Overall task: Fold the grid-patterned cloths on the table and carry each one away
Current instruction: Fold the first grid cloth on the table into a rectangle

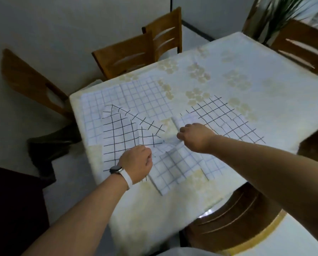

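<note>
Several white grid-patterned cloths lie on the table (265, 58). A blue-grid cloth (175, 167) sits crumpled near the front edge. My left hand (138, 163), a white band on its wrist, grips its left part. My right hand (195, 135) pinches its upper edge. A black-grid cloth (121, 137) lies under my left hand, partly folded over. Another blue-grid cloth (136, 97) lies flat at the table's far left corner. A second black-grid cloth (226, 119) lies to the right, beyond my right forearm.
The table wears a cream tablecloth with pale flower prints. Wooden chairs stand around it: one (128, 56) and another (165, 36) at the far left side, one (30, 82) further left, one (302, 45) at the far right, one (237, 218) at the front.
</note>
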Demonstrator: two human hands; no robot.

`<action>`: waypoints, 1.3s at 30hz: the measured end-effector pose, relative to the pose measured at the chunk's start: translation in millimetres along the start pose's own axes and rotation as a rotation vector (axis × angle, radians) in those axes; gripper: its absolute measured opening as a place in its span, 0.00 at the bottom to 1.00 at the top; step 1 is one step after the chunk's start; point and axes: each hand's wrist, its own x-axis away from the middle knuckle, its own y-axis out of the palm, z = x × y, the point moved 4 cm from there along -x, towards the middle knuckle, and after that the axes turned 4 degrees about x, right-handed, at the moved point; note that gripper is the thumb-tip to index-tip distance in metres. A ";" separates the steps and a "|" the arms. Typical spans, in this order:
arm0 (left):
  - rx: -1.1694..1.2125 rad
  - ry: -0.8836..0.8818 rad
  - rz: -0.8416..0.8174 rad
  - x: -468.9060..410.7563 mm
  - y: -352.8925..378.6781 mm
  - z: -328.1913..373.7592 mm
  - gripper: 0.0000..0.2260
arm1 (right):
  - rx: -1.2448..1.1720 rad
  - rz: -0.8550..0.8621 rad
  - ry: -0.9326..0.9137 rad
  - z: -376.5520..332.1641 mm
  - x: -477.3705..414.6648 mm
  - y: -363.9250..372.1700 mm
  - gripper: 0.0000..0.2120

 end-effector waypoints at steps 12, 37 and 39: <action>-0.062 0.016 -0.072 29.2 73.0 24.6 0.06 | -0.128 0.060 0.052 -19.3 49.8 85.7 0.07; -0.181 -0.109 -0.414 64.4 175.7 18.8 0.30 | -0.250 0.169 0.036 -29.8 87.2 175.1 0.19; -0.179 -0.121 -0.433 64.5 173.0 20.6 0.32 | -0.239 0.151 0.050 -30.0 88.6 173.3 0.22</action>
